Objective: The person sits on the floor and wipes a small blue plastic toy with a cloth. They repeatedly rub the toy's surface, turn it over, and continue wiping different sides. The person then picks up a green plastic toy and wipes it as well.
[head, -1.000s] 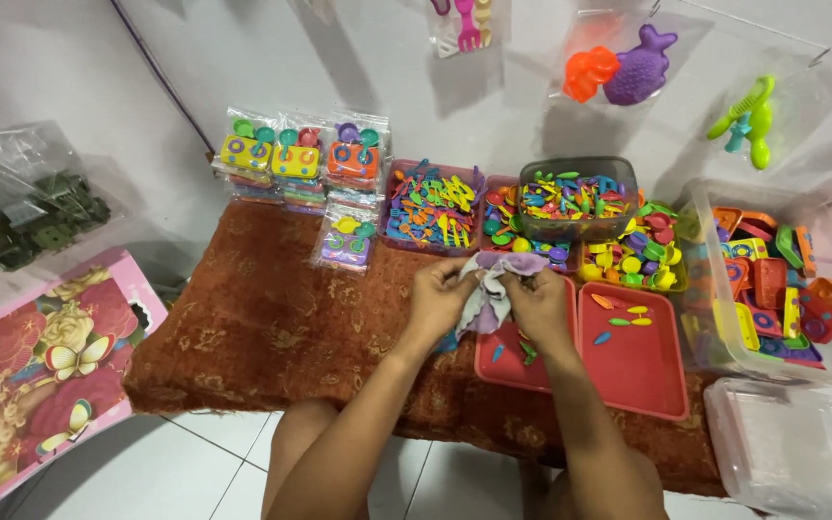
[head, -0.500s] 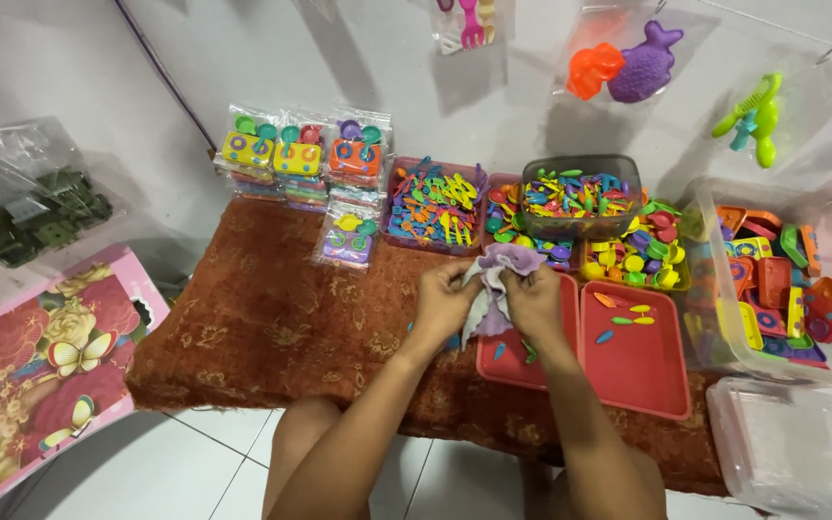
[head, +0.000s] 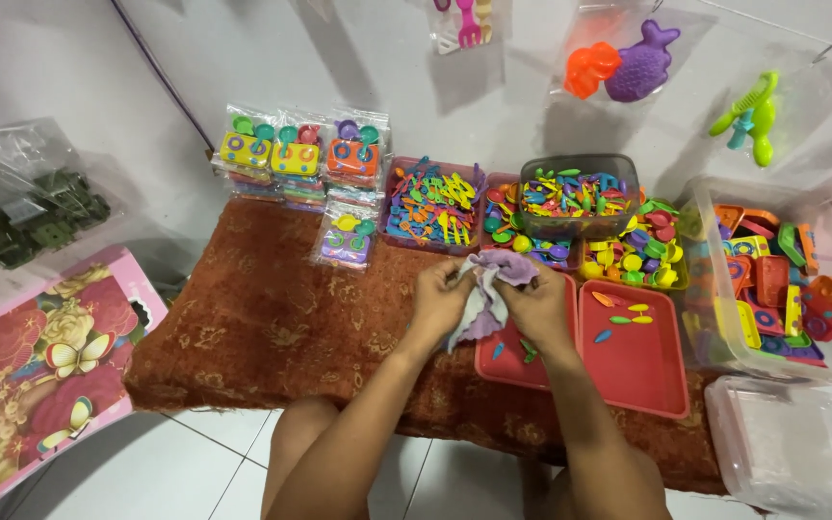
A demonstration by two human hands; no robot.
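Observation:
My left hand (head: 438, 300) and my right hand (head: 537, 306) both grip a small clear plastic bag with a purple toy inside (head: 489, 286). The bag hangs between them, above the left edge of a red tray (head: 510, 364). A few small coloured pieces lie loose in that tray. A second red tray (head: 645, 374) sits to its right with a few more pieces at its far end. Both trays rest on a low table covered with a brown patterned cloth (head: 272, 323).
Trays of small coloured plastic toys (head: 432, 205) and a clear tub (head: 578, 195) line the back. Packed toy sets (head: 296, 159) stand at back left. Clear bins (head: 772, 279) sit right, an empty one (head: 801, 448) in front. A pink floral board (head: 36, 361) lies left.
My two hands have lifted the bag slightly and drawn closer together over the left tray. The trays and the toys have not moved.

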